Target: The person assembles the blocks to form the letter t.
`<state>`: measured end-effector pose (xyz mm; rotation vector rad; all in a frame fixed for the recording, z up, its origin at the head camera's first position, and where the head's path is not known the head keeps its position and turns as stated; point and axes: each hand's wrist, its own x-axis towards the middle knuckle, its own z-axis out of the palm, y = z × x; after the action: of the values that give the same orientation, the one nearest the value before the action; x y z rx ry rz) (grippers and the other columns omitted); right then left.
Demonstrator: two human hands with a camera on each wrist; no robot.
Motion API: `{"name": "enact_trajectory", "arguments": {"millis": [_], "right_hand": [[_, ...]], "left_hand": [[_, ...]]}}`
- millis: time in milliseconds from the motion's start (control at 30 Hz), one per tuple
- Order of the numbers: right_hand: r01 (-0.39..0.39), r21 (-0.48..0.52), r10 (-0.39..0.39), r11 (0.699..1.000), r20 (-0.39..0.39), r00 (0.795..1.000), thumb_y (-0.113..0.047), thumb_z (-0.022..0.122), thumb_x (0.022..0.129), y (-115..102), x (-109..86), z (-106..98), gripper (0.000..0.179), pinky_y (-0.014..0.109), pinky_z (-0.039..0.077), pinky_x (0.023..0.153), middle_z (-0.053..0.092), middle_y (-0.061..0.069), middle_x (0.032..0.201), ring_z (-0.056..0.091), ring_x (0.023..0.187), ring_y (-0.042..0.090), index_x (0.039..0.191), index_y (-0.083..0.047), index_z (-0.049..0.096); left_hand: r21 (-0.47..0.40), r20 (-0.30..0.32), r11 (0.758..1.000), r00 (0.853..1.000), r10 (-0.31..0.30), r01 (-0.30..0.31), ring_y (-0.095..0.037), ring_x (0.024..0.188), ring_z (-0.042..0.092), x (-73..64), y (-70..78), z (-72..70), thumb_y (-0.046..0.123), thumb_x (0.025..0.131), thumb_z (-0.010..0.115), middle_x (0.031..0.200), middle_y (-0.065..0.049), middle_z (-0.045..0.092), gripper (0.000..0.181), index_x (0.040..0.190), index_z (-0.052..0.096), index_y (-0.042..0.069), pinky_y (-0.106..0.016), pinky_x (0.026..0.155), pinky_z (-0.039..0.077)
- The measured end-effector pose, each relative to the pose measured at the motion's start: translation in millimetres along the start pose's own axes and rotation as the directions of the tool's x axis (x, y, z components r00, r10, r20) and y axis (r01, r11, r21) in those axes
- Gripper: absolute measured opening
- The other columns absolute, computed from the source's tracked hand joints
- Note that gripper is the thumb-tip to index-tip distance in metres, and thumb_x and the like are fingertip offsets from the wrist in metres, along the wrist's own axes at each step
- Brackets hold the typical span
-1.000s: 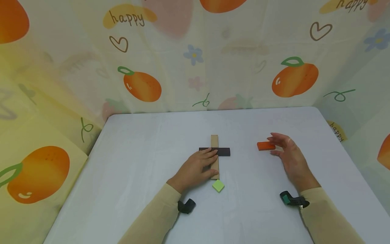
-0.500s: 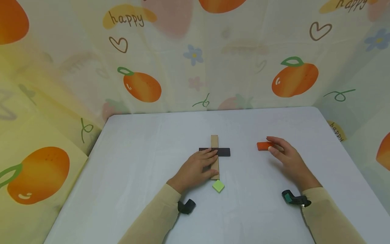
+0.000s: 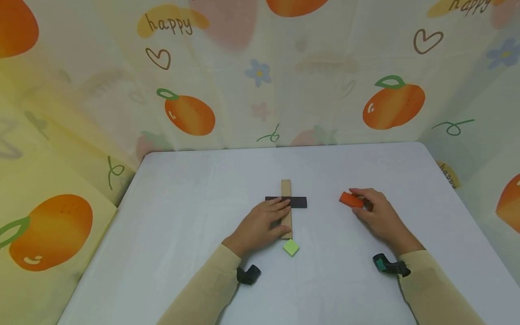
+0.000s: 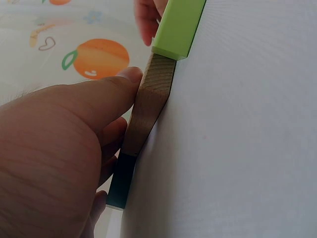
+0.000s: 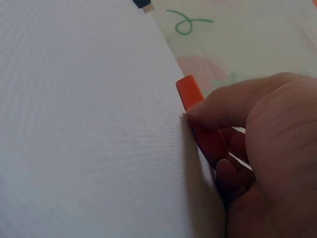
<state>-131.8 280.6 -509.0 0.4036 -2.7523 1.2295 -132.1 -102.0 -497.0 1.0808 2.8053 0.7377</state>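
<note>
In the head view a light wooden strip (image 3: 286, 186) lies lengthwise on the table, with a dark flat block (image 3: 299, 202) crossing it. My left hand (image 3: 260, 222) rests over them, its fingers extended onto the dark block and its thumb beside the wooden strip (image 4: 149, 106). The hand hides part of both pieces. A lime-green square block (image 3: 290, 248) sits corner-on at the strip's near end. To the right, my right hand (image 3: 379, 216) pinches an orange block (image 3: 350, 199) between thumb and fingers. The right wrist view shows the thumb on that block's (image 5: 189, 90) side, low against the table.
A white table (image 3: 195, 203) spreads under everything. Behind and beside it hangs a patterned cloth (image 3: 308, 99) with printed oranges. Dark bands with small devices are on both wrists, the left device (image 3: 249, 275) and the right device (image 3: 391, 265).
My right hand has closed its thumb and fingers on the orange block. That block has turned at an angle and shifted slightly left and nearer. The left hand has stayed still.
</note>
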Motion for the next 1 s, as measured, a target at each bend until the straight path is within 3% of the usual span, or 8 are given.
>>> {"name": "enact_trajectory", "arguments": {"millis": [300, 533, 767, 1000], "right_hand": [[-0.039, 0.009, 0.038, 0.999, 0.051, 0.998, -0.002, 0.079, 0.100, -3.7, -1.2, 0.7, 0.042, 0.045, 0.045, 0.099, 0.064, 0.017, 0.131, 0.052, 0.124, 0.038, 0.141, 0.000, 0.070], [-0.014, -0.001, 0.014, 1.000, 0.035, 0.999, -0.003, 0.080, 0.100, -4.5, -2.3, 0.8, 0.040, 0.027, 0.044, 0.097, 0.065, 0.015, 0.129, 0.055, 0.121, 0.035, 0.139, 0.000, 0.071], [-0.017, 0.017, 0.016, 1.000, 0.051, 0.999, -0.009, 0.079, 0.103, -9.2, -4.6, 0.9, 0.039, 0.026, 0.043, 0.100, 0.065, 0.013, 0.130, 0.055, 0.122, 0.032, 0.140, -0.001, 0.071], [0.025, 0.037, -0.028, 0.999, 0.062, 0.998, -0.007, 0.079, 0.102, -16.0, -6.0, 5.7, 0.037, 0.010, 0.039, 0.097, 0.066, 0.010, 0.129, 0.057, 0.120, 0.028, 0.138, -0.001, 0.072]], "left_hand": [[-0.001, -0.006, 1.000, 1.000, 0.005, -0.005, -0.020, 0.159, 0.034, -0.1, -0.3, 0.4, 0.042, 0.106, 0.074, 0.167, -0.001, 0.047, 0.064, 0.157, 0.059, 0.007, -0.042, 0.129, 0.026], [0.007, -0.014, 1.000, 1.000, 0.009, -0.009, -0.020, 0.158, 0.035, -0.3, 0.3, -0.9, 0.042, 0.106, 0.075, 0.166, -0.001, 0.048, 0.063, 0.156, 0.059, 0.007, -0.043, 0.128, 0.027], [0.001, -0.010, 1.000, 1.000, 0.006, -0.006, -0.020, 0.158, 0.035, -0.3, -0.6, -0.8, 0.042, 0.106, 0.075, 0.166, -0.001, 0.048, 0.063, 0.156, 0.059, 0.007, -0.043, 0.128, 0.027], [0.003, -0.010, 1.000, 1.000, 0.010, -0.010, -0.020, 0.158, 0.035, -0.6, -0.5, -1.2, 0.042, 0.106, 0.074, 0.166, -0.001, 0.048, 0.062, 0.156, 0.059, 0.008, -0.043, 0.128, 0.027]]}}
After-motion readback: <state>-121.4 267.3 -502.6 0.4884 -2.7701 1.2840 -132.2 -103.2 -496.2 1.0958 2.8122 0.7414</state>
